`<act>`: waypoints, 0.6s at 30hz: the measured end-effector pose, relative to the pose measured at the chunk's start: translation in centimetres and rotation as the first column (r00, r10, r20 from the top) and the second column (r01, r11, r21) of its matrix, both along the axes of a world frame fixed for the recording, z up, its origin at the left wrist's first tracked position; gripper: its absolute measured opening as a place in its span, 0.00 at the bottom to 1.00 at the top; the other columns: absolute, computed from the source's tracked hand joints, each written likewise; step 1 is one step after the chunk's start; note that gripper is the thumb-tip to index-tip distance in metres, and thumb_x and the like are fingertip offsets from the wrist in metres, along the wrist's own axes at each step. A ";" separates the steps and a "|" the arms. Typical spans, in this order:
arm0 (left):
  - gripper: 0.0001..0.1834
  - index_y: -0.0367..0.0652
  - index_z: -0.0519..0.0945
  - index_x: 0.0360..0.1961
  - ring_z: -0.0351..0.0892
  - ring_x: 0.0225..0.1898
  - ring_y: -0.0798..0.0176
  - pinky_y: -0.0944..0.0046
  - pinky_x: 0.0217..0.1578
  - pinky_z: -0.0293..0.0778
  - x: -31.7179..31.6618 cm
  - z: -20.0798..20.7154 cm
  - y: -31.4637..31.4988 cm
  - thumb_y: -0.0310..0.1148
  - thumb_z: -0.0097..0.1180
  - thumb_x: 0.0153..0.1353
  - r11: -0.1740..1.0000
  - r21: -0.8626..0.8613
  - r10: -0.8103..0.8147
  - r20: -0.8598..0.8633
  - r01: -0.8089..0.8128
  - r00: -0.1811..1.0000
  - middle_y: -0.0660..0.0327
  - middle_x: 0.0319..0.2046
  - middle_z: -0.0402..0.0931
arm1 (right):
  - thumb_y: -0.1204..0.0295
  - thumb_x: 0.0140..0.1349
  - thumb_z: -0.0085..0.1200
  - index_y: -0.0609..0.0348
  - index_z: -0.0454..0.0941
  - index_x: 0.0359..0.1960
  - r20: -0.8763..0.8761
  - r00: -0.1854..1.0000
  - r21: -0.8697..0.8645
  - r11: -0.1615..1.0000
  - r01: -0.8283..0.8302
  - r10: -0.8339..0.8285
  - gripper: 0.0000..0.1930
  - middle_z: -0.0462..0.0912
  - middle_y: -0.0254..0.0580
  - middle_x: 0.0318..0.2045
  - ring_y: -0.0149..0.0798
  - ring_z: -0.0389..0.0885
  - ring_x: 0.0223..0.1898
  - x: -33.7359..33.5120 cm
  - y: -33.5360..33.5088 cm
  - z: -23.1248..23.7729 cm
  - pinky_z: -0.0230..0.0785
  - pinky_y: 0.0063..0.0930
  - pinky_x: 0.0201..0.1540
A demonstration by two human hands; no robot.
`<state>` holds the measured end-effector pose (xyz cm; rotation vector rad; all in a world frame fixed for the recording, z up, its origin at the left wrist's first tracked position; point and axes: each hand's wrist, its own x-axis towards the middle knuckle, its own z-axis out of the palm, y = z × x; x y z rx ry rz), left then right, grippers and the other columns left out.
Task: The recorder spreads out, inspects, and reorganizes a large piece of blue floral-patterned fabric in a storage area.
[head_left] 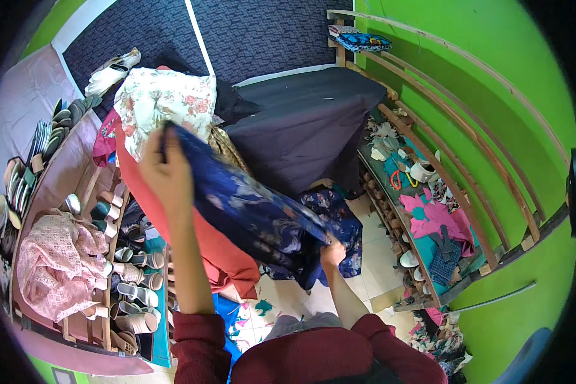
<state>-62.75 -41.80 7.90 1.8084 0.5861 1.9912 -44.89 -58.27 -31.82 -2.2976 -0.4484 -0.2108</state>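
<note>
A navy floral cloth (256,208) is stretched on a slant between my two hands. My left hand (163,168), raised and slightly blurred, pinches its upper left end. Lower and to the right, my right hand (333,253) is closed on its other end, and more of the cloth hangs toward the floor. Behind my left hand lies a white cloth with red flowers (185,96). A coral-red cloth (214,246) drapes down below the navy one, partly hidden by my left forearm.
A dark-draped table (301,121) stands ahead. On the left are racks of shoes (137,294) and a pink lacy cloth (61,262). The right shelf holds orange-handled scissors (397,180) and pink scraps (429,214). A thin rod (493,299) juts out; scraps litter the floor.
</note>
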 end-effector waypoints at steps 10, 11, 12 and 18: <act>0.09 0.41 0.75 0.30 0.65 0.21 0.77 0.76 0.21 0.61 -11.5 -1.3 13.7 0.34 0.47 0.63 0.985 -0.085 0.168 0.277 -0.150 0.946 0.70 0.21 0.70 | 0.82 0.41 0.53 0.48 0.78 0.38 0.056 0.972 -0.100 0.970 -0.222 0.229 0.19 0.80 0.46 0.36 0.52 0.77 0.39 9.2 -7.1 3.6 0.70 0.38 0.43; 0.10 0.41 0.75 0.28 0.65 0.21 0.77 0.75 0.20 0.61 -11.4 -2.0 14.2 0.35 0.46 0.63 0.967 -0.112 0.251 0.223 -0.231 0.942 0.70 0.21 0.69 | 0.84 0.41 0.50 0.52 0.77 0.39 0.066 0.951 -0.015 0.953 -0.301 0.302 0.20 0.79 0.51 0.35 0.53 0.77 0.39 11.4 -7.7 5.3 0.69 0.40 0.44; 0.10 0.42 0.73 0.30 0.66 0.21 0.76 0.74 0.19 0.62 -12.2 -3.0 14.8 0.36 0.45 0.64 0.985 -0.088 0.165 0.224 -0.149 0.961 0.69 0.21 0.70 | 0.86 0.41 0.48 0.55 0.77 0.39 0.165 0.888 0.062 0.895 -0.443 0.428 0.21 0.79 0.53 0.34 0.53 0.77 0.39 12.9 -7.6 8.0 0.69 0.38 0.43; 0.14 0.41 0.71 0.31 0.67 0.24 0.68 0.68 0.26 0.64 -7.2 -8.9 11.4 0.38 0.36 0.64 0.927 -0.375 -0.018 0.022 0.024 1.000 0.64 0.24 0.71 | 0.85 0.40 0.43 0.60 0.71 0.36 0.225 0.646 0.078 0.648 -0.758 0.729 0.17 0.77 0.53 0.30 0.54 0.76 0.36 13.1 -4.2 21.7 0.66 0.38 0.38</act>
